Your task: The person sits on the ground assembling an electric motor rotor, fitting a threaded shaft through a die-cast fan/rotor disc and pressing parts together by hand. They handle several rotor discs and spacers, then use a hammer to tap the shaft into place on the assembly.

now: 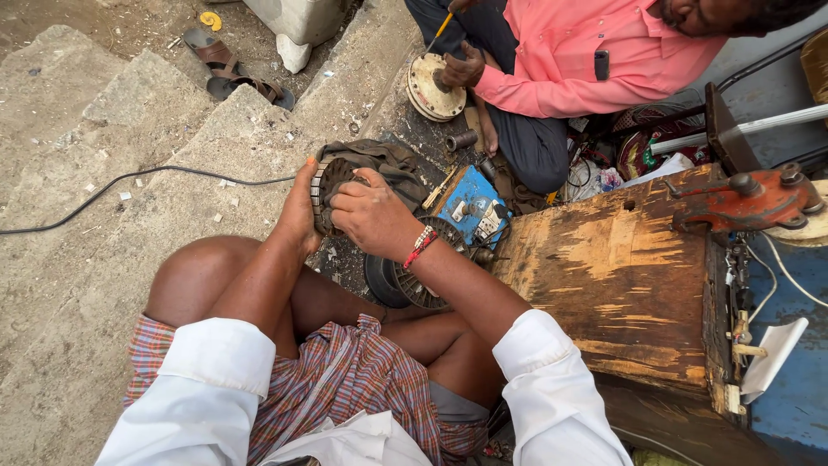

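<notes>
My left hand (299, 216) and right hand (371, 216) clasp a round, ridged grey metal motor core (329, 183), just beside a blue rectangular box (466, 207).

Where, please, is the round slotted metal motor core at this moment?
In the head view, left of centre, the round slotted metal motor core sits between the left hand and right hand, above a crumpled dark cloth.

A white shirt is worn, its sleeves (216, 358) rolled up above the elbows into thick folded cuffs, so that both forearms are left bare. A checked cloth (345, 384) in red, blue and white is wrapped about the waist and thighs. A bracelet (420, 247) of red thread and pale beads is worn on the right wrist.
</notes>
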